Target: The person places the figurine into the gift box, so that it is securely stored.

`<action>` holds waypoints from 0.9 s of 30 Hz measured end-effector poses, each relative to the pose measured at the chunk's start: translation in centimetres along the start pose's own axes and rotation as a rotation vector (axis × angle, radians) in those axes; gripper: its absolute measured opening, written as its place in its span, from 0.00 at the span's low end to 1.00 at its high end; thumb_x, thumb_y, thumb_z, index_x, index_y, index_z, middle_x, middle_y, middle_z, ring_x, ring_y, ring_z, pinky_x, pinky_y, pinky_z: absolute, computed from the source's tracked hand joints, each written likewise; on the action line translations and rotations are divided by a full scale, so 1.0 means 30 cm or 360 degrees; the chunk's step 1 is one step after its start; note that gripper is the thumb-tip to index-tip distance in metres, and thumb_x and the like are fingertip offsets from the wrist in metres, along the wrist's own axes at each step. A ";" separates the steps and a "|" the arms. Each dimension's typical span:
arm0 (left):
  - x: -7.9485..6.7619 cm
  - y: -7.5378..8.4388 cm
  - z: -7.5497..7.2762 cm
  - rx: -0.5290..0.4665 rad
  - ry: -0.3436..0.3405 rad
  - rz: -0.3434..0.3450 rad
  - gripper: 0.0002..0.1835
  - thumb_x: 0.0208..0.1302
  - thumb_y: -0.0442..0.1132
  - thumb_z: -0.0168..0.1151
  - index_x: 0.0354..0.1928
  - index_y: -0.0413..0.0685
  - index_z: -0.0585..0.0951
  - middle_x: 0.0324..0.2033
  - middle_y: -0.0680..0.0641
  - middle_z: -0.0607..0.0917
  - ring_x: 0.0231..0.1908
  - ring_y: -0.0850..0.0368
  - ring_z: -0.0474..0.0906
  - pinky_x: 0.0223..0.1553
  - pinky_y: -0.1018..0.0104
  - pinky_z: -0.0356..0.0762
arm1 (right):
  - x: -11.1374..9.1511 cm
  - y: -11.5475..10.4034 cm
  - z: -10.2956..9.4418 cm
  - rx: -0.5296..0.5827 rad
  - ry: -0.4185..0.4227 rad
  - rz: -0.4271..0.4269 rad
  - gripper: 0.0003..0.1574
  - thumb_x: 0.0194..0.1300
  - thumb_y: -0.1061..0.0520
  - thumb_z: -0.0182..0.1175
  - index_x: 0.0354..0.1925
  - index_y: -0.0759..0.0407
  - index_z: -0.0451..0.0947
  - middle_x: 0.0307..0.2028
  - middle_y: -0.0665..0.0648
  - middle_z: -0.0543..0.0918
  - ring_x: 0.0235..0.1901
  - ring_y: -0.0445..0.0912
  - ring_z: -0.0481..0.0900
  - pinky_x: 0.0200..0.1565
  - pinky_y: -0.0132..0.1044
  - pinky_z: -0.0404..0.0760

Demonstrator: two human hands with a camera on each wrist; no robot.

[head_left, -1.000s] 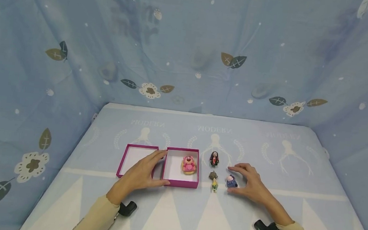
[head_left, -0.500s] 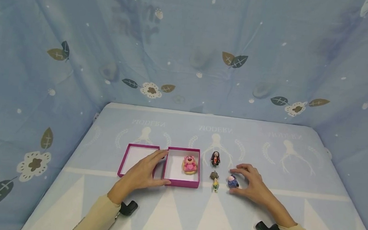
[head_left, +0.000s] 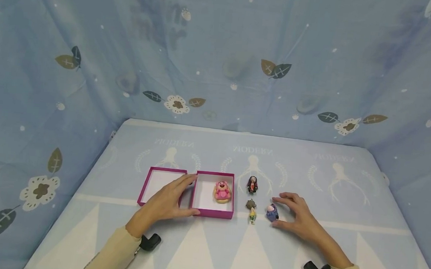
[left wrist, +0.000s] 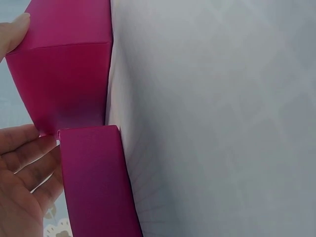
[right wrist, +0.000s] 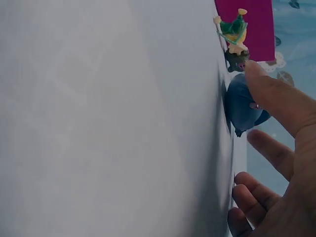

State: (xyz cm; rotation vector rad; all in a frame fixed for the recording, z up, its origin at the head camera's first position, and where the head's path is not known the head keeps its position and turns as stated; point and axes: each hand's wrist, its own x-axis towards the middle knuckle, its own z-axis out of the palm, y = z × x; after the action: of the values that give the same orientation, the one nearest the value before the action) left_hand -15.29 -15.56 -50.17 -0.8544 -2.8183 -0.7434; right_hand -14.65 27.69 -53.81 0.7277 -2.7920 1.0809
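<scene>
Head view: the small blue figure (head_left: pixel 272 213) rests on the tabletop (head_left: pixel 205 253), to the right of the magenta box (head_left: pixel 214 214); the right hand (head_left: pixel 300 216) frames it, partly open, forefinger on the far side and thumb on the near side; the right wrist view has the forefinger tip just beside the figure and the thumb overlapping it, so whether the thumb touches I cannot tell; a firm grip does not show.

The step in hand looks like a pinch on this figure; it would go best with thumb and forefinger closing evenly on the widest part of the body, since a rounded piece may roll if one side is pressed first; a straight lift should spare the green-and-yellow figure (head_left: pixel 252 216) lying near its left; the dark-haired figure (head_left: pixel 252 184) is farther back, less at risk.

The left hand (head_left: pixel 165 205) is spread wide across the box's left side, holding it between the thumb at the front and the fingers at the far end; light, steady pressure should suffice, as a shove could jolt the pink bear figure (head_left: pixel 222 192) inside; just left of the box lies the shallow magenta tray (head_left: pixel 159 184), partly behind that hand.
</scene>
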 end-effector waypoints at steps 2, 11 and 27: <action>0.000 -0.001 -0.001 -0.0005 0.0001 -0.0003 0.55 0.47 0.70 0.69 0.72 0.48 0.65 0.69 0.47 0.70 0.69 0.45 0.66 0.65 0.47 0.70 | 0.008 -0.003 0.002 -0.0022 0.0000 -0.0014 0.37 0.47 0.47 0.78 0.57 0.52 0.80 0.58 0.64 0.72 0.56 0.59 0.67 0.50 0.55 0.68; 0.001 -0.002 0.001 -0.0020 -0.0004 -0.0001 0.55 0.47 0.72 0.68 0.72 0.49 0.64 0.69 0.47 0.70 0.69 0.45 0.66 0.65 0.47 0.70 | 0.026 -0.014 -0.007 -0.0038 -0.0014 -0.0010 0.32 0.44 0.48 0.79 0.50 0.53 0.83 0.52 0.60 0.74 0.51 0.55 0.68 0.48 0.51 0.68; 0.001 0.003 -0.003 0.0001 0.0008 0.0016 0.55 0.48 0.72 0.67 0.72 0.48 0.64 0.69 0.47 0.70 0.69 0.45 0.66 0.65 0.47 0.70 | 0.017 0.010 -0.032 0.0235 0.0069 0.0050 0.35 0.49 0.56 0.76 0.57 0.54 0.80 0.51 0.53 0.75 0.45 0.45 0.70 0.40 0.33 0.69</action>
State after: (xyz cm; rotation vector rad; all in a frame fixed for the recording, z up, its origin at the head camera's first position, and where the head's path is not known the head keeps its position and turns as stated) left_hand -15.25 -15.52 -50.05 -0.8644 -2.8078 -0.7419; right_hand -15.36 28.30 -53.15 0.6667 -2.7188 1.3035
